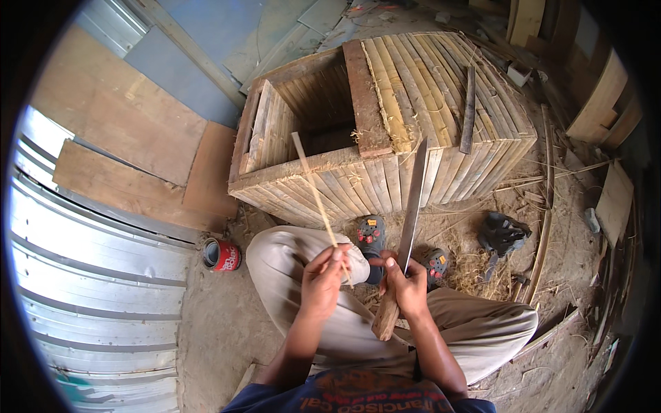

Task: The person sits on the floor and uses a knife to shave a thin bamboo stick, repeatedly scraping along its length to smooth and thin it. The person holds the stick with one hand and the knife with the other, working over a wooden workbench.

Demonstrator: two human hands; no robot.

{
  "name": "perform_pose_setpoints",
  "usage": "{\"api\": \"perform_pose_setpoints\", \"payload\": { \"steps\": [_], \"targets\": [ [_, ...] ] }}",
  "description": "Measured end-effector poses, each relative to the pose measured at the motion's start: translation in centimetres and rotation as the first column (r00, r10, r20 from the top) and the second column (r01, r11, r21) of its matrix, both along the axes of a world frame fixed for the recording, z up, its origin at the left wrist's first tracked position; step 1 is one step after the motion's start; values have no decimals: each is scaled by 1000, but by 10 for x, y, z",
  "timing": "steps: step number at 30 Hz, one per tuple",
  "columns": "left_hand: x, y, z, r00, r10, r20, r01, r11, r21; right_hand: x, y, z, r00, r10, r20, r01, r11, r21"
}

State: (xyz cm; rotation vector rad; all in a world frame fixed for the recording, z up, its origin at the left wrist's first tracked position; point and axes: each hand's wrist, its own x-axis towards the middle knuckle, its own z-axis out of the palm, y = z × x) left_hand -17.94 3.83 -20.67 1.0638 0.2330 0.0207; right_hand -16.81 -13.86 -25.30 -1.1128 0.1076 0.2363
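Between the fingers of my left hand (pixel 323 275) I pinch a thin, pale strip of split wood or bamboo (pixel 315 189), its far end slanting up toward the slatted box. My right hand (pixel 405 283) is closed round a machete (pixel 415 199) near where its long blade meets the wooden handle (pixel 387 313). The blade points up and away from me, apart from the strip. Beyond both hands stands a large wooden box (pixel 385 182) covered in slats, with an opening at its left and a brown plank (pixel 368 103) across its top.
A dark flat strip (pixel 469 110) lies on the box top. A red can (pixel 222 255) stands at left near corrugated metal sheeting (pixel 103 289). To the right are a black bag-like thing (pixel 504 233), shavings (pixel 468 275) and long wood pieces (pixel 547 227).
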Motion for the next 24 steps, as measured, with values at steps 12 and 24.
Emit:
{"api": "perform_pose_setpoints", "payload": {
  "steps": [12, 24],
  "targets": [
    [30, -54, 0, 997, -76, -33, 80, 984, 161, -17, -13, -18, 996, 85, -31, -74, 964, 254],
    [30, -71, -3, 982, -156, -110, 177, 962, 209, -17, -30, -27, 996, -54, -70, 76, 926, 369]
  ]
}}
